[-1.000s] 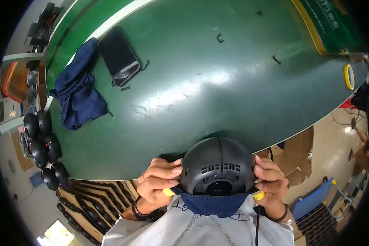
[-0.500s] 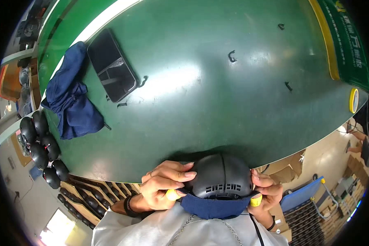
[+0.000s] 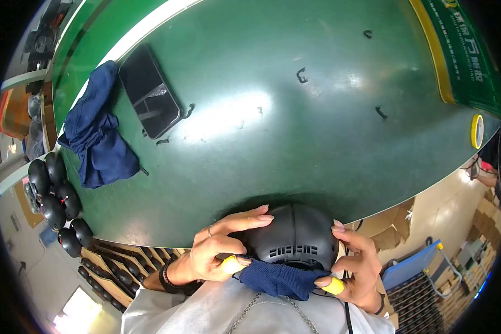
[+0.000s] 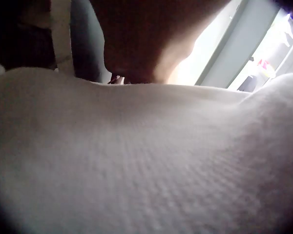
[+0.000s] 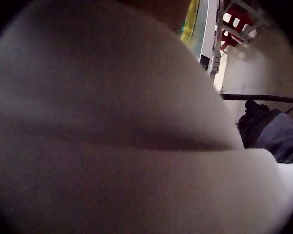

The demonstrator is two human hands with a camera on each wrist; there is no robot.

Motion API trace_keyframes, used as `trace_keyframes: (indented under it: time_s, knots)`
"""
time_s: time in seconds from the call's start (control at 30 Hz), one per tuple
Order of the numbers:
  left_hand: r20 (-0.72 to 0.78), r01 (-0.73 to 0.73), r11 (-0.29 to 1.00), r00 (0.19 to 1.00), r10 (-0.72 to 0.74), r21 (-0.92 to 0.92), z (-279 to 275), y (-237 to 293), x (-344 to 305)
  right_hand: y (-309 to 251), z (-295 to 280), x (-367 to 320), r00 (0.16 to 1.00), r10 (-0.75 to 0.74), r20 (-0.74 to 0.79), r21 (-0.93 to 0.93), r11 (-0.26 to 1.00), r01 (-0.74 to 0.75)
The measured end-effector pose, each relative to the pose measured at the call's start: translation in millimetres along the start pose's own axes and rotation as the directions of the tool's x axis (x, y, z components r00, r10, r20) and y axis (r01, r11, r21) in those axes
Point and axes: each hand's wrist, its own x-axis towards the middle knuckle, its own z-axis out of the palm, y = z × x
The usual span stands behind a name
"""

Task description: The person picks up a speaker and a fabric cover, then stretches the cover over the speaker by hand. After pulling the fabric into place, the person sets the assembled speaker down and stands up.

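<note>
- A black dome (image 3: 295, 234) with a band of vent slots sits at the near edge of the green counter (image 3: 261, 156), held against the person's chest. A blue cloth (image 3: 275, 278) is drawn across its near, lower rim.
- By the look of it the covering is at an early stage. The cloth wraps only the strip below the vents, while the crown and both flanks of the dome are bare.
- The left hand (image 3: 217, 250) lies over the dome's left shoulder, its long fingers stretched toward the crown. Its yellow-capped thumb pinches the cloth's left end.
- The right hand (image 3: 359, 267) cups the dome's right side with fingers curled on the shell. Its yellow-capped thumb pins the cloth's right end from beneath.
- Both wrist cameras show only a blurred white garment pressed close to the lens, and neither hand appears in them.
- Farther out on the counter, a dark smartphone (image 3: 150, 92) lies just beside a crumpled navy cloth (image 3: 97, 136). Small black clips (image 3: 301, 75) are scattered toward the far side.
- A cluster of similar black domes (image 3: 53, 195) stands off the counter's left end, and a yellow tape roll (image 3: 476, 131) rests at its right edge.
</note>
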Motion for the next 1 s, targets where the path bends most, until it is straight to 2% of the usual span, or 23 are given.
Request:
trace_keyframes:
  time_s: [0.07, 0.2, 0.27, 0.4, 0.47, 0.5, 0.53, 0.6, 0.63, 0.67, 0.7, 0.77, 0.8, 0.83, 0.9, 0.97, 1.0]
  knots:
    - [-0.004, 0.003, 1.0, 1.0, -0.003, -0.012, 0.3, 0.1, 0.2, 1.6, -0.1, 0.0, 0.999, -0.047, 0.003, -0.022, 0.999, 0.047]
    - [0.01, 0.008, 1.0, 1.0, -0.007, -0.011, -0.3, 0.7, 0.5, 3.4, -7.2, -0.7, 0.999, -0.014, 0.039, -0.034, 0.999, 0.015]
    - [0.037, 0.033, 0.999, 0.999, -0.033, 0.008, -2.1, 2.3, -2.0, 2.3, -7.6, 1.1, 0.999, 0.033, 0.039, 0.032, 0.999, -0.035]
    - [0.025, 0.032, 0.999, 0.999, -0.031, -0.009, -2.5, 4.5, -3.6, -6.0, -8.0, 5.4, 0.997, 0.032, 0.069, 0.05, 0.998, -0.036]
    - [0.037, 0.04, 0.997, 0.998, -0.043, 0.066, -3.7, 5.3, -6.3, -9.2, -7.6, 10.8, 0.993, 0.01, 0.115, 0.044, 0.999, -0.016]
    - [0.056, 0.09, 0.985, 0.994, -0.099, 0.145, -6.1, 11.1, -10.4, -13.1, -11.8, 10.8, 0.987, 0.001, 0.159, 0.034, 0.999, -0.007]
    - [0.033, 0.139, 0.974, 0.989, -0.147, 0.179, -6.0, 15.3, -17.0, -11.7, -12.6, 6.8, 0.984, -0.01, 0.176, 0.07, 0.998, -0.003]
    - [-0.191, 0.182, 0.977, 0.969, -0.158, 0.114, 7.1, 12.3, -32.3, -7.0, -11.2, 3.6, 0.985, -0.016, 0.171, 0.131, 0.991, -0.006]
    - [-0.174, 0.069, 0.975, 0.984, -0.032, 0.213, 12.3, 2.7, -33.0, -5.3, -11.6, 4.3, 0.988, -0.023, 0.154, 0.175, 0.985, -0.004]
    - [-0.038, 0.046, 0.98, 0.999, -0.039, 0.192, 15.0, 25.2, -6.2, -4.3, -4.0, 3.4, 0.993, -0.028, 0.112, 0.159, 0.987, 0.01]
    - [-0.23, -0.175, 0.982, 0.955, 0.185, 0.065, -9.6, -63.2, -81.5, -2.1, -0.2, 2.5, 0.996, -0.048, 0.078, 0.165, 0.986, 0.035]
    - [-0.024, -0.001, 0.975, 1.0, 0.006, 0.22, 0.2, 8.0, -20.4, -4.9, -3.8, 3.2, 0.991, -0.013, 0.132, 0.16, 0.987, -0.009]
    - [-0.029, 0.002, 0.969, 1.0, 0.005, 0.246, 0.9, 10.7, -18.4, -2.8, 0.0, 0.4, 0.987, 0.037, 0.154, 0.149, 0.987, -0.06]
    - [-0.039, 0.01, 0.961, 0.999, 0.001, 0.275, 0.7, 9.7, -21.3, -4.5, -2.5, 0.8, 0.99, 0.034, 0.136, 0.13, 0.99, -0.051]
    - [-0.069, -0.037, 0.953, 0.996, 0.06, 0.3, 5.5, 0.9, -24.8, -7.2, -5.9, -1.0, 0.969, 0.135, 0.209, 0.199, 0.964, -0.178]
    - [-0.102, -0.076, 0.945, 0.988, 0.114, 0.318, 8.2, -9.1, -25.2, -5.6, -2.5, -3.7, 0.975, 0.126, 0.183, 0.179, 0.971, -0.159]
    - [-0.157, -0.158, 0.941, 0.965, 0.212, 0.3, 9.1, -15.0, -23.4, -5.0, -1.9, -4.0, 0.981, 0.095, 0.166, 0.166, 0.979, -0.123]
